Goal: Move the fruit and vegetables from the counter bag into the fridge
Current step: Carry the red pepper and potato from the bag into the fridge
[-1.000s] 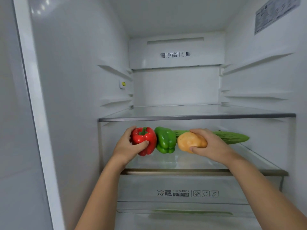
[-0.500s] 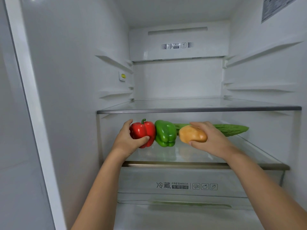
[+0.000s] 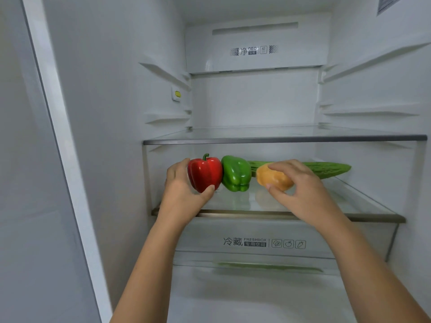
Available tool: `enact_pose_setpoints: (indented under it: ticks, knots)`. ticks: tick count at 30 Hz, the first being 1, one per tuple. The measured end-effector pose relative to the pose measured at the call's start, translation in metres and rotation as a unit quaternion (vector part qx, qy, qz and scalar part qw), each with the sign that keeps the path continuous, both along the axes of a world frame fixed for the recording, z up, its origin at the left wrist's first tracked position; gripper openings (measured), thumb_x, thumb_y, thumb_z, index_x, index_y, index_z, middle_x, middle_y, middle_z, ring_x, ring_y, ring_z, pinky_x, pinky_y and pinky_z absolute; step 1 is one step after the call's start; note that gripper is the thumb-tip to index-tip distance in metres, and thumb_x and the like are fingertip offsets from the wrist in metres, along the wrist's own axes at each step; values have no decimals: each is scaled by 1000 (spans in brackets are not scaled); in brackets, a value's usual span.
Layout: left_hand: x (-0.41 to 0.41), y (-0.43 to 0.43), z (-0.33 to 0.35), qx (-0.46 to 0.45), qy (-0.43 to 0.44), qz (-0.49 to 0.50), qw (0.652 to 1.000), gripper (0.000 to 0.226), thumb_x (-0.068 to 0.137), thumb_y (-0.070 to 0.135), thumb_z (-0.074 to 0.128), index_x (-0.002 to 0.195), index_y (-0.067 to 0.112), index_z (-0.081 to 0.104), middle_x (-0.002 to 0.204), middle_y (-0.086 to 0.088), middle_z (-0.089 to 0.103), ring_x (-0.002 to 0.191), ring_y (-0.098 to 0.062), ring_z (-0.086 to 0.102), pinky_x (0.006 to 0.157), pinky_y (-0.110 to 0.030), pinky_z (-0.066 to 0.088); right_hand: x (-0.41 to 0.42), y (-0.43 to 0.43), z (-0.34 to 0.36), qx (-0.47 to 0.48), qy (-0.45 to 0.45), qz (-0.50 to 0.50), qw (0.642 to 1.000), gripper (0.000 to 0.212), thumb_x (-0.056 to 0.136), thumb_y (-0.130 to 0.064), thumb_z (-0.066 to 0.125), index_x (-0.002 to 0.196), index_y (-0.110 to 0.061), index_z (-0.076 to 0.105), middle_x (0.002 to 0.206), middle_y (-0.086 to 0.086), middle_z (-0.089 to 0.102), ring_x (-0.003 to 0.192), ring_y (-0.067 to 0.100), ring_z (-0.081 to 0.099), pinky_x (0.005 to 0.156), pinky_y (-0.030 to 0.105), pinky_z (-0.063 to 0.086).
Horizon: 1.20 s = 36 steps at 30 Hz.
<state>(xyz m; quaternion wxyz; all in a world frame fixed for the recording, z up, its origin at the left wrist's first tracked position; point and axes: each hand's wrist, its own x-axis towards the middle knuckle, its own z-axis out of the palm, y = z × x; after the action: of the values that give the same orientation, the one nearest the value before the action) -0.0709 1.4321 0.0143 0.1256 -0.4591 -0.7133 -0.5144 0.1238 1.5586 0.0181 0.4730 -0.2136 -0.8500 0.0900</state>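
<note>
fridge (image 3: pixel 112 113): standing open, white interior filling the whole view; door edge running down the left side.
lower glass shelf (image 3: pixel 349 201): carrying all four pieces of produce in a row, metal trim along its front lip.
upper glass shelf (image 3: pixel 279 139): sitting just above the produce, nothing showing on it.
left hand (image 3: pixel 184 194): reaching in from below, cupping the red pepper (image 3: pixel 205 174) from its left side; thumb pressing on the lower front of it, fingers wrapping behind and hidden. grip closed on the pepper.
red pepper: standing upright with green stem pointing up, at the left end of the row; bottom looks level with the shelf, but whether it is resting or being held just above, cannot tell.
green pepper (image 3: pixel 236 173): standing on the shelf just right of the red one, the two sides touching or very nearly so.
right hand (image 3: pixel 300 194): coming in from the right, fingers arching over the potato (image 3: pixel 272 177); thumb meeting its lower front, fingertips lying on its top. light pinch around the potato, fingers partly spread.
potato: lying near the shelf middle, just right of the green pepper with a small gap showing; its reflection showing in the glass beneath.
bitter gourd (image 3: pixel 326 169): lying lengthwise behind the potato and the right hand, its bumpy green end pointing right.
crisper drawer (image 3: pixel 245 243): sitting below the lower shelf, clear front with printed label and small produce icons.
</note>
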Motion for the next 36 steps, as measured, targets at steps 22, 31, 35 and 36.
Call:
enact_pose_setpoints:
  ticks: [22,31,35,36]
  knots:
    - [87,-172,-111,-53,203,215,954,32,84,22,50,108,6,62,118,-11,60,112,-27,51,92,-35,40,-40,-164,-106,80,14,174,981,31,84,-26,53,101,-4,67,102,7,65,95,23,60,81,37,49]
    - [100,-278,-147,-120,171,349,914,30,85,21,49,108,8,62,117,-9,61,114,-29,53,92,-36,39,-62,-252,-136,73,-9,313,947,31,84,-25,50,99,-4,68,101,8,66,94,26,61,79,39,51]
    - [107,-348,-152,-130,164,398,893,29,84,22,50,107,9,62,115,-8,62,113,-28,54,92,-36,39,-73,-315,-137,88,-14,362,928,33,86,-27,50,101,-3,68,102,8,67,95,27,62,81,39,51]
    - [109,-369,-153,-134,162,411,887,29,84,23,50,107,9,62,115,-8,62,113,-27,54,92,-36,39,-77,-334,-137,93,-13,373,923,33,86,-27,50,102,-3,67,102,8,67,95,27,62,81,39,51]
